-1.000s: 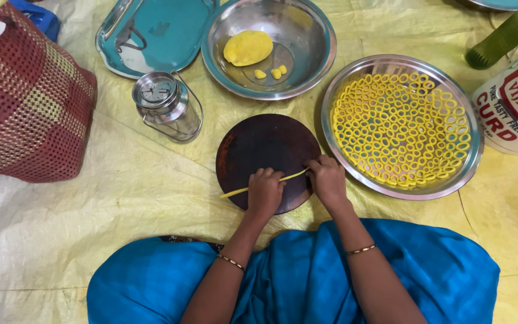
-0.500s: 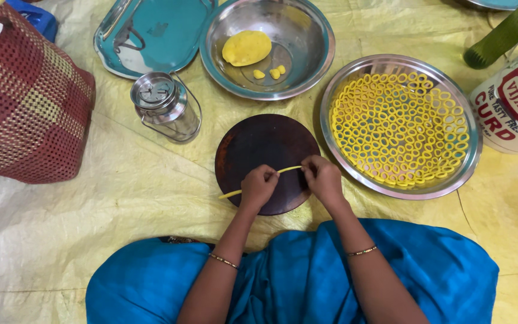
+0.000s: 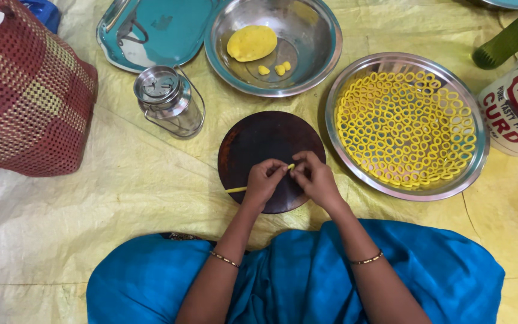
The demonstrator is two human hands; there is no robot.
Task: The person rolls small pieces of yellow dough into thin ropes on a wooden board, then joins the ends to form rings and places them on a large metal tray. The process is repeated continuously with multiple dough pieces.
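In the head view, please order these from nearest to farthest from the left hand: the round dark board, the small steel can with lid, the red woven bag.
1. Round dark board: directly under the left hand.
2. Small steel can: up and to the left, lying on the yellow sheet.
3. Red woven bag: at the far left edge.

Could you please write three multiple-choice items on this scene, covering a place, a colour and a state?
1. Where do the left hand and right hand work?
A. over the round dark board
B. over the teal tray
C. inside the woven bag

2. What colour are the dough rings on the steel plate?
A. green
B. yellow
C. white

3. How does the small steel can stand?
A. lid off
B. tipped over
C. upright with lid on

Answers: 1 A, both hands pinch a dough strip above the board; 2 B, the rings are bright yellow; 3 C, its lid faces up.
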